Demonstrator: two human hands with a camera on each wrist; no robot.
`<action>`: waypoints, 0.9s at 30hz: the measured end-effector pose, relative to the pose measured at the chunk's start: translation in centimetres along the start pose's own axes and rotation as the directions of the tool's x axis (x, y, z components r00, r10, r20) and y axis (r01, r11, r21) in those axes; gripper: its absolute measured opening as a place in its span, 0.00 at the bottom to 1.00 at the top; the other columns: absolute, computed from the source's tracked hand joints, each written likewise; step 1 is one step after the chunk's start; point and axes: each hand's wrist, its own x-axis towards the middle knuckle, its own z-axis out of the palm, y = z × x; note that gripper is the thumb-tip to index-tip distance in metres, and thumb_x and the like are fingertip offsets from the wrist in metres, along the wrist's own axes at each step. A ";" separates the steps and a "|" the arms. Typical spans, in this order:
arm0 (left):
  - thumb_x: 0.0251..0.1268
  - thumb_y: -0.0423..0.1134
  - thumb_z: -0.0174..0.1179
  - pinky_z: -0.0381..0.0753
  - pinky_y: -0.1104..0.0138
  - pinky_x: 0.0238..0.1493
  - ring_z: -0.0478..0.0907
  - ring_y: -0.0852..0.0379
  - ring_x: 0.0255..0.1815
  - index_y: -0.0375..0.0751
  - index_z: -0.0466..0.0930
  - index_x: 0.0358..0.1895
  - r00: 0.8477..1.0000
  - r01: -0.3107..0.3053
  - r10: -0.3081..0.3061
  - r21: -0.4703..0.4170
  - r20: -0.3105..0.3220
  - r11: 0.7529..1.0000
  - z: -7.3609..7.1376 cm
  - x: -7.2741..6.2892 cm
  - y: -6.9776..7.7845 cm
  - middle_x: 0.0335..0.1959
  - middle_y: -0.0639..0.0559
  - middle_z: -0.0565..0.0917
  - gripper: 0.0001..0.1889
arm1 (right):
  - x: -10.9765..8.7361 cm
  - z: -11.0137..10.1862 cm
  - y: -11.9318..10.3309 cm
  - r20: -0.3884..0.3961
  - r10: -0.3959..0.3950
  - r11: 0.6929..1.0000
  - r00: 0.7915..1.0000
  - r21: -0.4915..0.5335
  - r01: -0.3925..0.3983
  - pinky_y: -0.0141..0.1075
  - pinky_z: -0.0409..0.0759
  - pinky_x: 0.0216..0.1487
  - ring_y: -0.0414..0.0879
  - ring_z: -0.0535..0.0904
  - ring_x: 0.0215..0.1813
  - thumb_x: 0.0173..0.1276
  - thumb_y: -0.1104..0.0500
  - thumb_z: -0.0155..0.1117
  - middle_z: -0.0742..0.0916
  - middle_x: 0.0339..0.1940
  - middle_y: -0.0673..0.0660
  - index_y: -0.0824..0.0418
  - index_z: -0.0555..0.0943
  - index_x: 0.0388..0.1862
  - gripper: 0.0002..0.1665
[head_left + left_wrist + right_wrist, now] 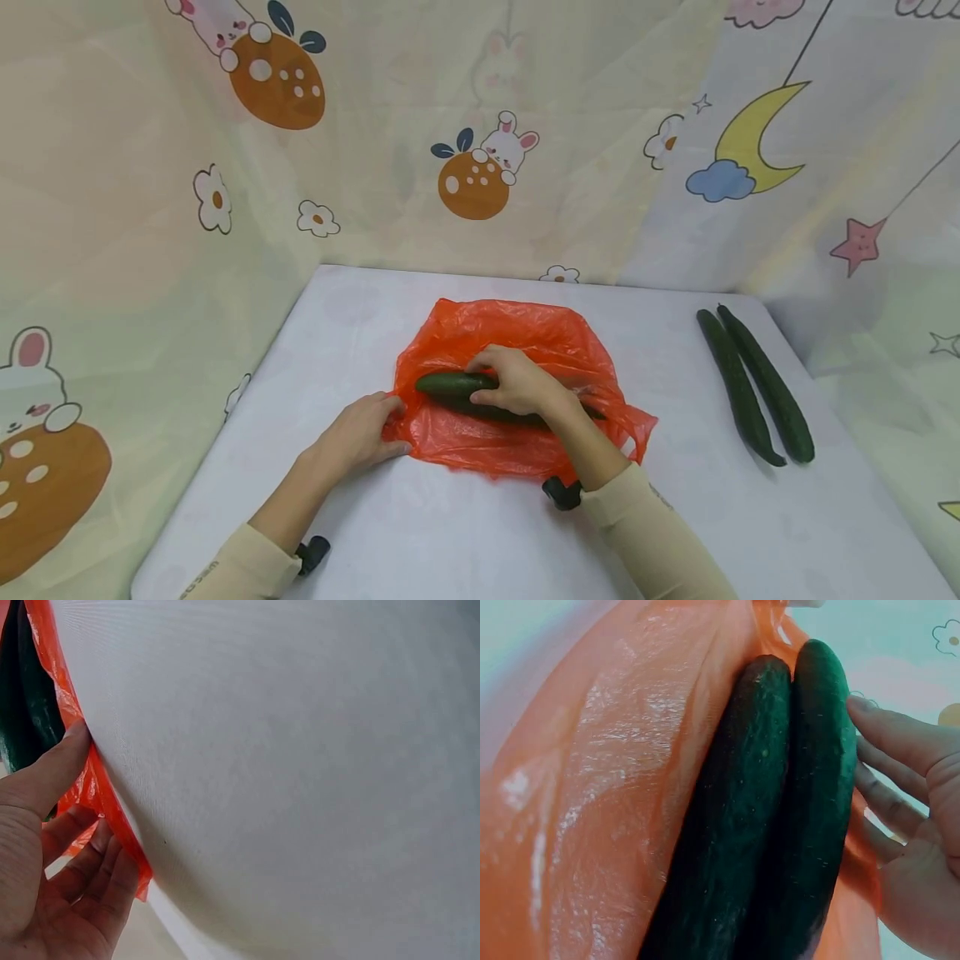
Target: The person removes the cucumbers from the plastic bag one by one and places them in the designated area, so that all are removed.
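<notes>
1. Two cucumbers lie side by side with the red bag, mid-table; I cannot tell whether they are inside it. A nudge could slide them over the slick plastic.
2. Left hand, at the bag's 9 o'clock: fingers curled on its edge, thumb spread. A hard tug could tear it.
3. Right hand, half closed round one cucumber: a loose grip might let it roll.
4. The other pair, at the bag's 3 o'clock, could roll if bumped.

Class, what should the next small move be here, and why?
Probably the right hand should let go of the cucumber it grips and lift away: that one and another cucumber already lie on the red bag, the left hand pinches the bag's edge, and two more cucumbers lie outside on the white table.
</notes>
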 end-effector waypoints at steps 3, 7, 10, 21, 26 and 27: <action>0.50 0.50 0.80 0.84 0.55 0.53 0.78 0.54 0.49 0.42 0.80 0.58 1.000 0.000 0.000 -0.002 0.002 1.000 -0.1 -0.1 0.1 0.47 0.53 0.82 0.32 | 0.3 0.3 0.2 0.012 0.003 1.000 1.000 -0.022 -0.002 0.42 0.80 0.58 0.46 0.75 0.54 0.66 0.51 0.76 0.83 0.56 0.49 0.52 0.82 0.61 0.26; 0.51 0.50 0.80 0.84 0.55 0.53 0.78 0.54 0.49 0.42 0.80 0.57 1.000 -0.006 0.006 -0.006 0.001 1.000 -0.1 -0.1 0.1 0.47 0.52 0.82 0.32 | 0.6 0.7 0.7 0.015 0.011 1.000 1.000 -0.030 -0.010 0.43 0.80 0.59 0.46 0.75 0.54 0.66 0.51 0.76 0.83 0.56 0.50 0.52 0.81 0.62 0.27; 0.50 0.50 0.80 0.85 0.56 0.52 0.78 0.54 0.48 0.42 0.80 0.57 1.000 -0.009 0.009 -0.004 -0.001 1.000 -0.1 -0.1 0.1 0.46 0.52 0.82 0.32 | 0.8 1.0 1.0 0.012 0.020 1.000 1.000 -0.017 -0.020 0.43 0.81 0.59 0.46 0.76 0.53 0.66 0.51 0.76 0.83 0.55 0.49 0.51 0.81 0.63 0.28; 0.51 0.50 0.80 0.85 0.55 0.54 0.78 0.53 0.52 0.43 0.80 0.58 1.000 0.003 -0.003 0.004 0.004 1.000 -0.1 -0.1 0.2 0.49 0.52 0.83 0.32 | 0.7 1.6 2.0 -0.010 -0.015 1.000 1.000 0.001 0.015 0.43 0.82 0.57 0.44 0.78 0.49 0.66 0.49 0.76 0.86 0.53 0.45 0.48 0.81 0.66 0.30; 0.51 0.50 0.80 0.85 0.55 0.54 0.78 0.53 0.52 0.42 0.80 0.59 1.000 0.011 -0.011 0.001 0.008 1.000 -0.1 -0.1 0.2 0.50 0.51 0.83 0.33 | 0.6 1.7 2.3 -0.014 -0.057 0.998 0.998 0.015 0.057 0.41 0.81 0.58 0.42 0.78 0.50 0.67 0.50 0.75 0.86 0.53 0.43 0.47 0.82 0.65 0.27; 0.51 0.50 0.80 0.85 0.55 0.54 0.78 0.53 0.52 0.42 0.79 0.59 1.000 0.009 -0.009 0.001 0.007 1.000 -0.1 -0.1 0.2 0.50 0.51 0.83 0.33 | 0.6 1.6 2.3 -0.018 -0.064 0.998 0.998 0.017 0.064 0.41 0.80 0.58 0.42 0.78 0.50 0.68 0.51 0.75 0.86 0.53 0.43 0.47 0.82 0.65 0.27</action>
